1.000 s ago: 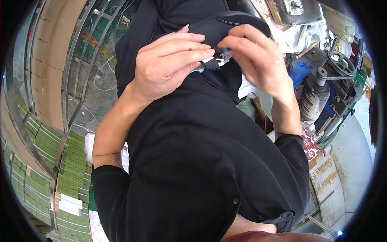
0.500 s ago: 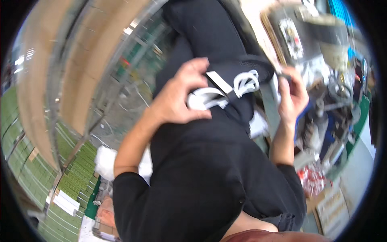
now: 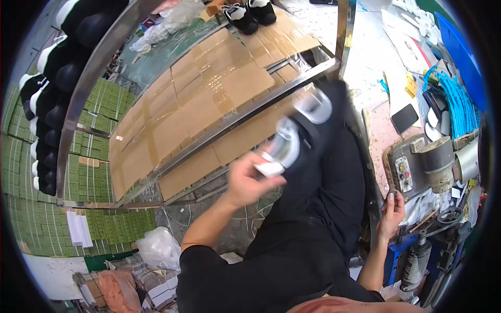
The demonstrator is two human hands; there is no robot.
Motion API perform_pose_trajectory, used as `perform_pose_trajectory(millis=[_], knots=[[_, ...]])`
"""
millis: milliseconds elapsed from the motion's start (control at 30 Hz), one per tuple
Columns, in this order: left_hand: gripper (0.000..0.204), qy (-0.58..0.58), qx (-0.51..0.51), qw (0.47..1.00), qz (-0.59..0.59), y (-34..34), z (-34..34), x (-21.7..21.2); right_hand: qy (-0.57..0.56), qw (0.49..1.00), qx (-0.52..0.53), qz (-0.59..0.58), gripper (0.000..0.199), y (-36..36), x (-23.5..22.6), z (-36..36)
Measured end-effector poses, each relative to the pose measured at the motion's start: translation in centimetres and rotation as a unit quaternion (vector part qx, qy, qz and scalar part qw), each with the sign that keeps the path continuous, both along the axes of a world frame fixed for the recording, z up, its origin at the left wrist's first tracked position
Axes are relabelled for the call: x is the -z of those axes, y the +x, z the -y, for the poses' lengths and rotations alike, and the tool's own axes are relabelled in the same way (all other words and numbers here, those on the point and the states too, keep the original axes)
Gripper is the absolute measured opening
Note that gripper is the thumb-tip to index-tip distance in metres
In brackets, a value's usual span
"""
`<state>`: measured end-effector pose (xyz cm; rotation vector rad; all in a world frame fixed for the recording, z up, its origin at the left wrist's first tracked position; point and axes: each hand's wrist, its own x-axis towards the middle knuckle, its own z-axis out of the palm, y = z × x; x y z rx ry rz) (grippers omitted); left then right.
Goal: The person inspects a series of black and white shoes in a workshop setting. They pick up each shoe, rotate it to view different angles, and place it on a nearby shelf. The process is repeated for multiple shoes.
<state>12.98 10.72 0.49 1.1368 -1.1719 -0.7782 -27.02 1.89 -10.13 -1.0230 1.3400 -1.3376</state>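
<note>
A black-and-white piece that looks like a shoe (image 3: 286, 146) is smeared by motion above my legs. My left hand (image 3: 253, 180) closes on its white near end, thumb below and fingers above. Beyond it, a second white curved part (image 3: 315, 108) sits against black material; I cannot tell whether both belong to one item. My right hand (image 3: 392, 215) is at the right, beside the grey machine (image 3: 412, 161) with a button panel. Its thumb and fingertips are pressed together around something small and dark, too small to name.
A metal-framed rack (image 3: 250, 112) carrying flat cardboard (image 3: 198, 99) stands ahead, with black-and-white shoes (image 3: 248, 18) on top. More shoes (image 3: 49, 117) line the left rack. A workbench (image 3: 378, 120) on the right holds blue cords (image 3: 454, 99) and a blue bin (image 3: 464, 52).
My view has swung, bringing the rack and bench into sight. The left hand has closed on the white part, which is swung out ahead. The right hand has drawn away from the black item.
</note>
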Motion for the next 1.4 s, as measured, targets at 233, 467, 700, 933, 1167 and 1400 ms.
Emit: perform_pose_trajectory(millis=[233, 467, 700, 933, 1167, 1400], knots=[[0.051, 0.020, -0.410, 0.867, 0.282, 15.0, 17.6, -7.2, 0.041, 0.997, -0.066, 0.021, 0.017, 3.9, 1.1, -1.6], [0.062, 0.168, -0.448, 0.786, 0.392, 25.1, 31.9, -5.0, -0.022, 0.985, -0.137, -0.106, 0.007, 5.1, -0.5, -2.9], [0.059, -0.045, -0.362, 0.730, 0.578, 18.9, 29.1, -6.7, -0.118, 0.961, -0.135, -0.210, 0.010, 2.8, 1.8, -4.5], [0.074, -0.379, -0.538, 0.363, 0.660, 6.0, 16.3, -29.4, 0.004, 0.975, -0.219, -0.038, 0.032, 4.5, 0.6, -3.3], [0.073, -0.166, -0.506, 0.566, 0.629, 7.5, 16.2, -33.2, -0.112, 0.951, -0.251, -0.145, 0.012, 6.1, 0.5, -2.7], [0.074, -0.476, -0.320, 0.539, 0.616, 1.6, 14.0, -28.1, -0.100, 0.959, -0.191, -0.184, 0.018, 5.1, 1.2, -3.2]])
